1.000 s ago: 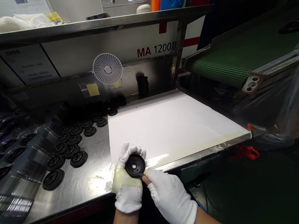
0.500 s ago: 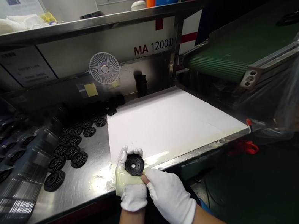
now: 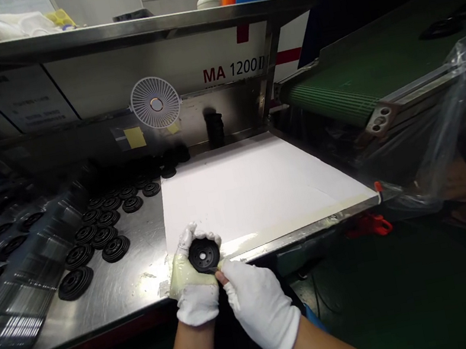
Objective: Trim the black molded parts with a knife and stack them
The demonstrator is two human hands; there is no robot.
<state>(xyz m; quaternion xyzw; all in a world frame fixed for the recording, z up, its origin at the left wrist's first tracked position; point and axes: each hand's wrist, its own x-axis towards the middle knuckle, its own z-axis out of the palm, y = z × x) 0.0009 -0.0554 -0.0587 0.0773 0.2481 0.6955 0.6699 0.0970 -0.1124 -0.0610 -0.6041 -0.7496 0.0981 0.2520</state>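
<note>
The left hand (image 3: 194, 297) is cradling a black ribbed rubber disc (image 3: 204, 255), its gloved fingers curled and clamped around the rim, while the right hand (image 3: 260, 308) is pinching the disc's lower edge, fingers pressed together. The disc is hanging just over the front edge of the steel table (image 3: 135, 282), right at the near corner of the white sheet (image 3: 253, 189). Open sheet is stretching back and to the right, and rows of matching black discs (image 3: 103, 233) are sitting off to the left, near the hands but not touching them.
</note>
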